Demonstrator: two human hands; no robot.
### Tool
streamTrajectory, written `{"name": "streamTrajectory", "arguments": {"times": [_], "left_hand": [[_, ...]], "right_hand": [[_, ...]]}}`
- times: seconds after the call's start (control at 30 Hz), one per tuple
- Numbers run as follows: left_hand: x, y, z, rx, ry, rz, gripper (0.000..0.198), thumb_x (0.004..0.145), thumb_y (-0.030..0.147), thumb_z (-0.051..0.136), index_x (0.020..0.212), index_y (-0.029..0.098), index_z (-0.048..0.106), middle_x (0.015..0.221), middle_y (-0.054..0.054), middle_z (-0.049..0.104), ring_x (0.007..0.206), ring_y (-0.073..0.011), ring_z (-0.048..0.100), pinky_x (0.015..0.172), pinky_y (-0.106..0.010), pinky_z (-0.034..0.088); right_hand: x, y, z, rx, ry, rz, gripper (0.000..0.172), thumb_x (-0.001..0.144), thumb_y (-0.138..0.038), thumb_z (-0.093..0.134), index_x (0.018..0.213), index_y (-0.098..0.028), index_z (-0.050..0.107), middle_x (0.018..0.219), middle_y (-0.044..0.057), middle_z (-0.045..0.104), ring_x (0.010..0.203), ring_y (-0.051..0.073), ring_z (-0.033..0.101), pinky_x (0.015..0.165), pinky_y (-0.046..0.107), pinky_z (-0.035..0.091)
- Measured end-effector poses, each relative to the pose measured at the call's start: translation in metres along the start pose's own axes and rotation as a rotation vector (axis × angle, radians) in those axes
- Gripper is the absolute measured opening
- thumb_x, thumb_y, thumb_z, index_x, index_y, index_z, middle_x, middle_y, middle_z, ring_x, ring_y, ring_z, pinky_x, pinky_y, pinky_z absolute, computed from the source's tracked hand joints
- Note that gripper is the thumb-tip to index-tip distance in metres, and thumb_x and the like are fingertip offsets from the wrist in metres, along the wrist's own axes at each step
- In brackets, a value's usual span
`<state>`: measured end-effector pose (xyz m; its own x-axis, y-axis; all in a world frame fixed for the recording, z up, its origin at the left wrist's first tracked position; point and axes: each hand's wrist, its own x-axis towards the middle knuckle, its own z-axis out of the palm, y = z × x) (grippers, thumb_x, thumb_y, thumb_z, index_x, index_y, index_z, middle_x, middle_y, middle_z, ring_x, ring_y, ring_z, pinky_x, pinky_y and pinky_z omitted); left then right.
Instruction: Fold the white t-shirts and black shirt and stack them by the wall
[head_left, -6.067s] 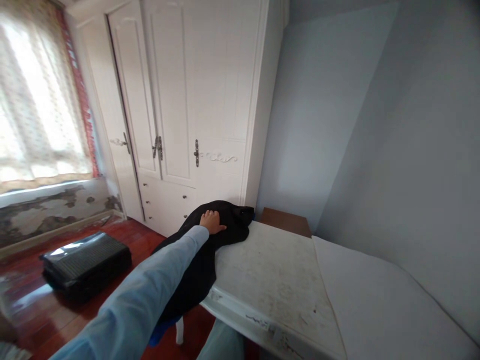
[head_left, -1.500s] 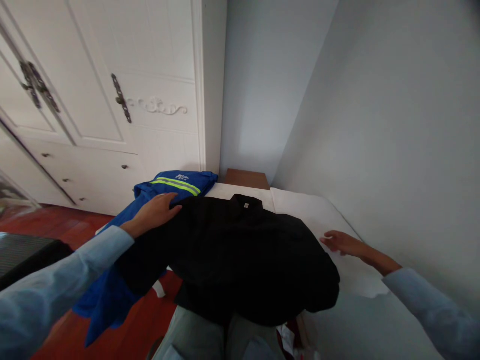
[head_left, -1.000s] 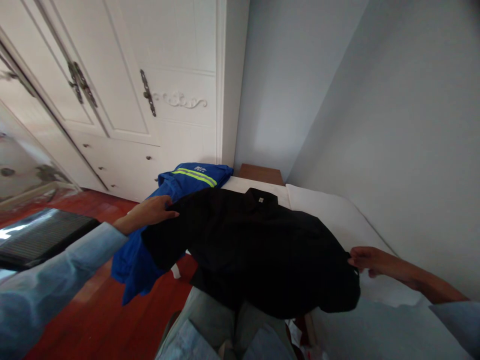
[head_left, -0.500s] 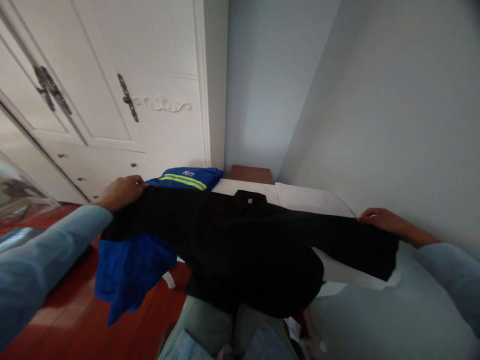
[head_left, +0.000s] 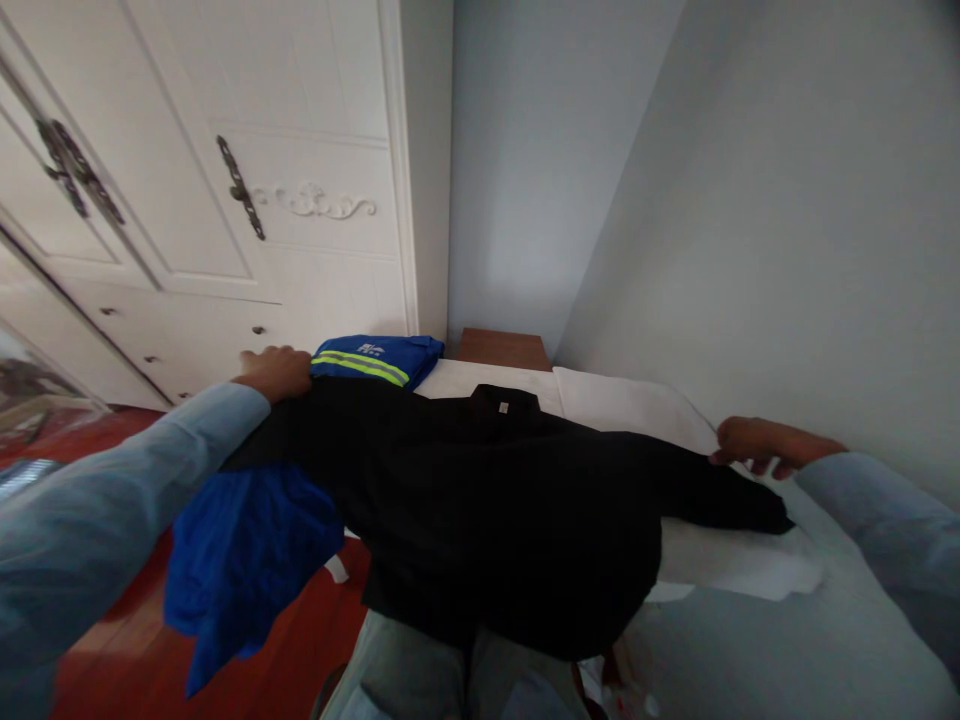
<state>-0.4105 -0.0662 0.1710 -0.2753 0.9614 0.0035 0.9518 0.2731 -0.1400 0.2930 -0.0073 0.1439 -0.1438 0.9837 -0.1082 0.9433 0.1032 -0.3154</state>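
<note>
A black collared long-sleeved shirt (head_left: 480, 500) lies spread in front of me, collar at the back, its lower part hanging over the front edge toward my legs. At the left, my left hand (head_left: 279, 374) is closed on the upper edge of one sleeve, fingertips partly hidden. My right hand (head_left: 776, 445) pinches the upper edge of the other sleeve with thumb and finger; that sleeve's cuff lies beyond it on the white cloth. A blue garment (head_left: 255, 560) hangs down beneath the left sleeve. Behind the left sleeve sits a folded blue garment (head_left: 375, 360) with a yellow-green reflective stripe.
The shirt rests on a narrow surface covered with white cloth (head_left: 630, 395). Behind it stands a brown wooden piece (head_left: 504, 348) in the corner. A white wardrobe (head_left: 322, 130) fills the left, a pale wall (head_left: 787, 200) the right. The floor (head_left: 112, 660) is red.
The shirt has come down onto the white cloth, and its right sleeve has dropped and narrowed. My left hand has shifted slightly right. The blue hanging garment appears lower and further left.
</note>
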Motion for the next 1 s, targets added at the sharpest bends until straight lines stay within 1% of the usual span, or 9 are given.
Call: {"name": "streamTrajectory", "arguments": {"times": [0.07, 0.13, 0.2, 0.37, 0.5, 0.63, 0.77, 0.9, 1.0], "left_hand": [[0.001, 0.017, -0.001, -0.007, 0.081, 0.113, 0.032, 0.089, 0.017, 0.048, 0.114, 0.005, 0.063, 0.124, -0.024, 0.061, 0.113, -0.0335, 0.057, 0.097, -0.056, 0.042], [0.004, 0.043, 0.000, -0.040, 0.187, 0.269, 0.034, 0.092, 0.016, 0.042, 0.119, 0.007, 0.061, 0.127, -0.022, 0.059, 0.116, -0.0314, 0.056, 0.100, -0.051, 0.042], [0.010, 0.075, 0.004, -0.137, 0.217, 0.398, 0.034, 0.092, 0.018, 0.045, 0.121, 0.009, 0.060, 0.129, -0.020, 0.059, 0.121, -0.0306, 0.054, 0.106, -0.049, 0.038], [0.038, 0.154, 0.031, -0.387, 0.110, 0.560, 0.041, 0.094, 0.034, 0.049, 0.126, 0.009, 0.060, 0.132, -0.019, 0.062, 0.128, -0.0308, 0.053, 0.111, -0.042, 0.036], [0.058, 0.197, 0.057, -0.640, -0.008, 0.604, 0.046, 0.096, 0.040, 0.046, 0.130, 0.011, 0.058, 0.133, -0.015, 0.063, 0.122, -0.0258, 0.060, 0.105, -0.033, 0.044], [0.070, 0.219, 0.078, -0.788, -0.129, 0.639, 0.055, 0.084, 0.040, 0.064, 0.132, 0.014, 0.057, 0.122, -0.013, 0.070, 0.107, -0.0235, 0.068, 0.092, -0.030, 0.051], [0.075, 0.224, 0.093, -0.865, -0.209, 0.632, 0.049, 0.069, 0.035, 0.076, 0.113, 0.015, 0.068, 0.094, -0.008, 0.075, 0.085, -0.0230, 0.070, 0.077, -0.030, 0.053], [0.084, 0.223, 0.099, -0.902, -0.201, 0.592, 0.030, 0.072, 0.040, 0.072, 0.091, 0.017, 0.072, 0.082, -0.003, 0.074, 0.075, -0.0202, 0.068, 0.067, -0.028, 0.052], [0.096, 0.225, 0.100, -0.871, -0.083, 0.488, 0.028, 0.080, 0.043, 0.066, 0.084, 0.016, 0.069, 0.078, -0.004, 0.071, 0.075, -0.0202, 0.065, 0.066, -0.028, 0.049]], "right_hand": [[0.012, -0.018, 0.003, -0.140, -0.043, -0.004, 0.022, 0.076, -0.041, 0.064, 0.074, -0.020, 0.069, 0.078, 0.013, 0.073, 0.060, 0.023, 0.066, 0.055, 0.034, 0.048], [0.030, -0.046, 0.012, -0.254, -0.018, -0.096, 0.022, 0.078, -0.037, 0.063, 0.084, -0.017, 0.071, 0.093, 0.016, 0.074, 0.081, 0.028, 0.070, 0.074, 0.037, 0.054], [0.051, -0.078, 0.027, -0.213, -0.037, -0.207, 0.030, 0.083, -0.038, 0.061, 0.100, -0.016, 0.072, 0.108, 0.015, 0.073, 0.095, 0.028, 0.070, 0.087, 0.037, 0.053], [0.097, -0.152, 0.082, 0.007, -0.103, -0.371, 0.037, 0.088, -0.033, 0.061, 0.118, -0.013, 0.066, 0.125, 0.017, 0.067, 0.112, 0.028, 0.065, 0.102, 0.039, 0.048], [0.121, -0.183, 0.122, 0.267, -0.190, -0.306, 0.037, 0.083, -0.027, 0.068, 0.116, -0.011, 0.066, 0.126, 0.019, 0.066, 0.113, 0.028, 0.065, 0.102, 0.039, 0.047], [0.134, -0.186, 0.144, 0.560, -0.329, -0.305, 0.035, 0.077, -0.028, 0.074, 0.109, -0.015, 0.068, 0.114, 0.012, 0.072, 0.104, 0.027, 0.068, 0.096, 0.040, 0.051], [0.140, -0.175, 0.152, 0.743, -0.351, -0.304, 0.033, 0.070, -0.031, 0.079, 0.099, -0.016, 0.071, 0.103, 0.008, 0.074, 0.095, 0.025, 0.069, 0.094, 0.040, 0.051], [0.153, -0.170, 0.156, 0.884, -0.237, -0.310, 0.033, 0.074, -0.031, 0.076, 0.104, -0.017, 0.069, 0.105, 0.009, 0.074, 0.095, 0.022, 0.069, 0.093, 0.038, 0.052], [0.170, -0.175, 0.160, 0.755, -0.039, -0.307, 0.027, 0.080, -0.027, 0.070, 0.105, -0.017, 0.067, 0.105, 0.008, 0.073, 0.095, 0.020, 0.069, 0.092, 0.036, 0.052]]}}
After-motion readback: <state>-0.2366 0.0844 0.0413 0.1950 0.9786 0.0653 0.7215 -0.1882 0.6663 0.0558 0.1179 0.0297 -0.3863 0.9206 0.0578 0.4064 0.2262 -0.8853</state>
